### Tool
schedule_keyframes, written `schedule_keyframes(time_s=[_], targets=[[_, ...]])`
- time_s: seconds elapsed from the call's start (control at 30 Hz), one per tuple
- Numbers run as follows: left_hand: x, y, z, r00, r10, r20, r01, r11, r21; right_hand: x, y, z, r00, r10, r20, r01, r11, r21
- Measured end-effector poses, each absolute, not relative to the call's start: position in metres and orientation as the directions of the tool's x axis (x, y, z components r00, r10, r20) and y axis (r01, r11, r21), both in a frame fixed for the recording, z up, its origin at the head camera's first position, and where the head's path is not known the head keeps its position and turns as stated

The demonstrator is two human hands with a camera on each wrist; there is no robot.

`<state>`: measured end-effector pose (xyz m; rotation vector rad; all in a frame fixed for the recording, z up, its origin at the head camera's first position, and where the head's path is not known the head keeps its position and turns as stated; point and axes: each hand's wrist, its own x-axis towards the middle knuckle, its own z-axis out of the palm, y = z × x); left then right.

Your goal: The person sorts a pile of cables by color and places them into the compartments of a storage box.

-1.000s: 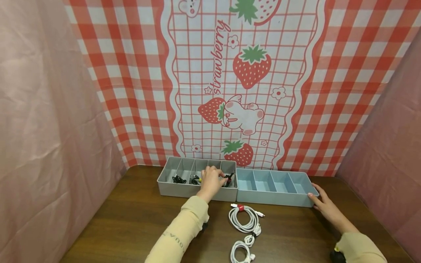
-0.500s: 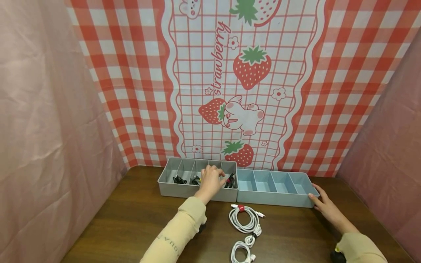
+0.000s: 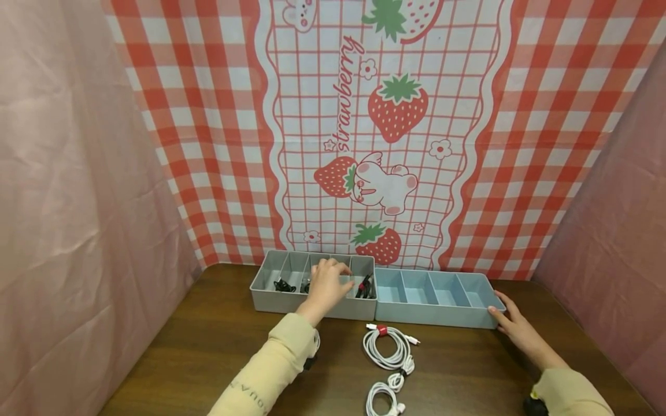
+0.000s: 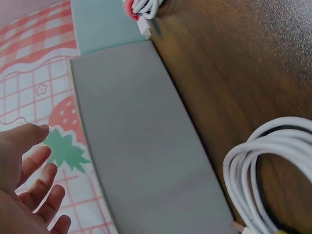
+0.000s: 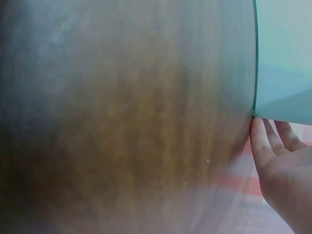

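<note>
Beneath both hands spreads a brown wood-grain table (image 3: pixel 208 341); beyond them hangs a red-and-white backdrop (image 3: pixel 398 110), and pinkish curtains (image 3: pixel 78 231) close in either side. The left hand (image 3: pixel 326 286) hangs over the grey box (image 3: pixel 273 301), thumb and fingers apart around nothing. Left of that hand, a black cable (image 3: pixel 283 285) lies in the box; just right of it, a black bundle (image 3: pixel 366 287) with a bit of red sits in the end compartment. The right hand (image 3: pixel 519 331) rests straightish fingers against the far end of the blue box (image 3: pixel 434 315), which adjoins the grey one. On the table between the forearms are a big white coil (image 3: pixel 389 364) with a red band (image 3: pixel 382 330), a small white bundle (image 3: pixel 396 379) and a lower white coil (image 3: pixel 370 398).

The left wrist view shows the grey box's plain long side and, near it, a white loop (image 4: pixel 292 146) with a yellow patch at the picture's edge; from the head, the left forearm mostly covers that spot. The right wrist view shows fingertips meeting the blue box's corner.

Up beyond the left hand, "strawberry" runs sideways on the backdrop. Lettering on the left sleeve (image 3: pixel 276 364) is too faint to read surely.
</note>
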<state>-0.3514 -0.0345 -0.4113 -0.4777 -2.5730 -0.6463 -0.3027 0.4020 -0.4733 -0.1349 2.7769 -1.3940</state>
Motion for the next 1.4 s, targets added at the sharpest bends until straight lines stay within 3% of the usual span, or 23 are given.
schedule_keyframes(time_s=[0.83, 1.4], targets=[[-0.316, -0.065, -0.377, -0.79, 0.241, 0.564, 0.51, 0.769, 0.386, -0.304, 0.402, -0.474, -0.995, -0.097, 0.029, -0.082, 0.604, -0.793], [-0.295, -0.095, -0.377, -0.679, 0.281, 0.678, 0.606, 0.735, 0.303, -0.305, 0.403, -0.473, -0.995, -0.101, 0.005, -0.065, 0.603, -0.795]])
